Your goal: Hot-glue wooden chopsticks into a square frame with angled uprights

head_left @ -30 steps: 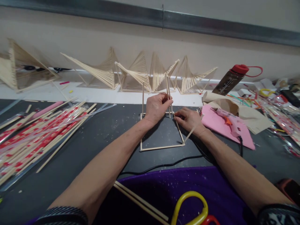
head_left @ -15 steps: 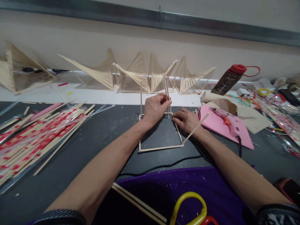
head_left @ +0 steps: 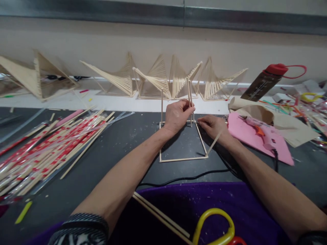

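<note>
A square frame of thin wooden sticks lies on the dark table, with one post upright at its far left corner. My left hand pinches two upright sticks at the frame's far right corner. My right hand rests closed by that corner's base, and a loose stick slants down out of it to the frame's near right corner.
A heap of wrapped chopsticks lies at the left. Finished stick sculptures line the white ledge. A glue gun lies on a pink sheet at the right, its black cable crossing near me. Yellow-handled scissors and two sticks rest on purple cloth.
Both hands have kept their hold at the far right corner. The loose stick in my right hand has dropped slightly. The camera has shifted a little, moving everything rightward in view.
</note>
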Motion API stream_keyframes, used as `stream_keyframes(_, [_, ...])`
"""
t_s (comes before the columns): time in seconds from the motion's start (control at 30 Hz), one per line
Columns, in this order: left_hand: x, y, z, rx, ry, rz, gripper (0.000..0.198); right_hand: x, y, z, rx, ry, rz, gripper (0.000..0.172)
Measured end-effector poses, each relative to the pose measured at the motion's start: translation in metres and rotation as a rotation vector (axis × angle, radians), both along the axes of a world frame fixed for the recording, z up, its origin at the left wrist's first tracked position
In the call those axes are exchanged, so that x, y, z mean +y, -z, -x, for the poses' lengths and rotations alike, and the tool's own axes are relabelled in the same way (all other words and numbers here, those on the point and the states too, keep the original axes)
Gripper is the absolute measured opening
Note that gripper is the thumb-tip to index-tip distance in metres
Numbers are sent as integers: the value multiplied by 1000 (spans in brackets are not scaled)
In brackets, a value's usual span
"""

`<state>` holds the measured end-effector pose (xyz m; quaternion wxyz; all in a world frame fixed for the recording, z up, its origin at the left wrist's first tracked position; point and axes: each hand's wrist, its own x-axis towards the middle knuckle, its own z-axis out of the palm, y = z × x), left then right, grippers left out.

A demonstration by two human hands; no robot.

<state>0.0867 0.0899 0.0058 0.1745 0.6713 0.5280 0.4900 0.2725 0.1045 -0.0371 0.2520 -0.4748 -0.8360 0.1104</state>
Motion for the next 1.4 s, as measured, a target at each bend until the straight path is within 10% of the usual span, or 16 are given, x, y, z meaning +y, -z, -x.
stream_keyframes(1.4, [1,-2,-2,61,-2,-30,14,15,4,8,51,33,98,25])
